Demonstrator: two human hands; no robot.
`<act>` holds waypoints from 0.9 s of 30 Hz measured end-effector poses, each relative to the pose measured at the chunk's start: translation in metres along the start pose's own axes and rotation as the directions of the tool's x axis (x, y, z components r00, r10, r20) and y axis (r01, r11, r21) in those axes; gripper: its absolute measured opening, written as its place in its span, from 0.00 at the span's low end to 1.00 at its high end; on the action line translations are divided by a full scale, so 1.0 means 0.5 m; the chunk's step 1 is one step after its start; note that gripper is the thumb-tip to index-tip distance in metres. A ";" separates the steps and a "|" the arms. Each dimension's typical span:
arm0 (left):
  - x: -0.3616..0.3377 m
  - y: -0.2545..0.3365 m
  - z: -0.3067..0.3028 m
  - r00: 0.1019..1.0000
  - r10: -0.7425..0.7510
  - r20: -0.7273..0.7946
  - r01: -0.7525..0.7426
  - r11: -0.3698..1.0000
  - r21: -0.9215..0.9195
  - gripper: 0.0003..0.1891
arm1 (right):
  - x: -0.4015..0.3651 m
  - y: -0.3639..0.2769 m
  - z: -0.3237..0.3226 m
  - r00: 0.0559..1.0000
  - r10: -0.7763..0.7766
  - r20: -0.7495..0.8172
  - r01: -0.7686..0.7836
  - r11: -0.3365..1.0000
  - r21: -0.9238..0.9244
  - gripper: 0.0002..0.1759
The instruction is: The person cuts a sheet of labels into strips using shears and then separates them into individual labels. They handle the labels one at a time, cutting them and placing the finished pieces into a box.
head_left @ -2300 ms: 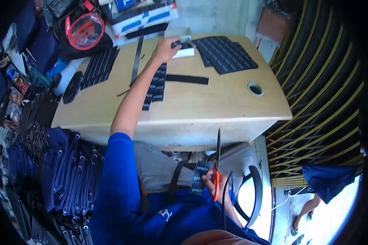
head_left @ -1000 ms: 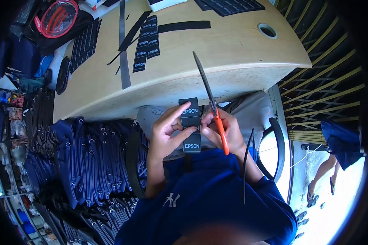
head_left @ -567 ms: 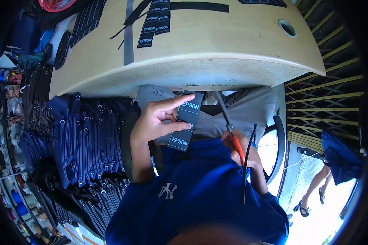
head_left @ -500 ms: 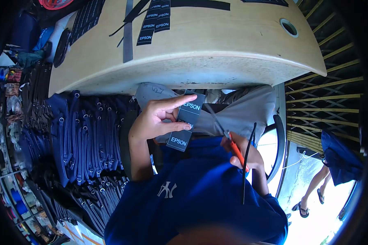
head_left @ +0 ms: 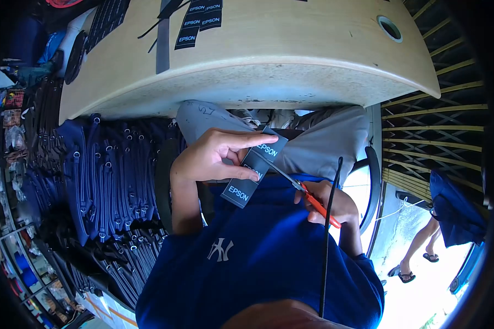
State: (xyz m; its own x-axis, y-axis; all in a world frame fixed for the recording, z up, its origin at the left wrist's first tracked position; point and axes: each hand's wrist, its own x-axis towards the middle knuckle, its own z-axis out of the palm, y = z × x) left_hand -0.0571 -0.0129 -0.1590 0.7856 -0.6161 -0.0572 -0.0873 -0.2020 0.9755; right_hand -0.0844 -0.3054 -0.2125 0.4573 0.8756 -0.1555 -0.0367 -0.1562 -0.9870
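My left hand point(head_left: 214, 156) pinches a short black strip of EPSON labels point(head_left: 239, 190) between thumb and fingers, tilted over my lap. Three printed labels show on it, the middle one partly under my thumb. Orange-handled scissors point(head_left: 323, 207) are gripped in my right hand point(head_left: 339, 204). Their blades reach up and left across the strip, between the top label and the middle one. A thin black cord point(head_left: 326, 252) hangs in front of my right hand and shirt.
A wooden table point(head_left: 291, 33) stands ahead, bearing more EPSON label strips point(head_left: 191, 24) and a grey band point(head_left: 163, 49). Navy straps with metal rings point(head_left: 101, 181) hang at my left. A folding metal gate point(head_left: 433, 131) is at right, with a person's legs point(head_left: 420, 249) beyond.
The scissors have moved left, from beside the label strip to across it. The strip has tilted further, and my view has shifted slightly.
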 end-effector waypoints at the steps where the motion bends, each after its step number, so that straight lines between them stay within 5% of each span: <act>1: 0.000 -0.006 0.001 1.000 0.015 0.012 -0.014 1.000 -0.004 0.32 | 0.000 0.001 0.000 1.000 -0.005 0.004 0.005 1.000 0.004 0.36; 5: -0.001 -0.003 -0.004 0.997 -0.011 0.074 0.013 1.000 -0.018 0.32 | 0.009 -0.005 0.010 0.995 -0.008 -0.102 0.011 1.000 0.025 0.45; 20: -0.003 -0.006 -0.010 0.995 0.005 0.104 -0.006 1.000 0.010 0.32 | 0.008 -0.002 0.007 0.999 -0.034 0.002 0.034 0.999 -0.027 0.34; 27: -0.002 -0.005 -0.014 0.991 -0.035 0.133 0.032 0.999 0.019 0.32 | 0.001 -0.001 0.019 0.976 0.217 -0.004 -0.217 0.976 -0.028 0.31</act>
State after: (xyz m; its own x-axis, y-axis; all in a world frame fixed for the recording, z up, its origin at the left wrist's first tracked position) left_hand -0.0534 -0.0062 -0.1598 0.7001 -0.7041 -0.1186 -0.0732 -0.2360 0.9690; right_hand -0.0927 -0.3003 -0.2123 0.4419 0.8190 -0.3660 -0.1101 -0.3554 -0.9282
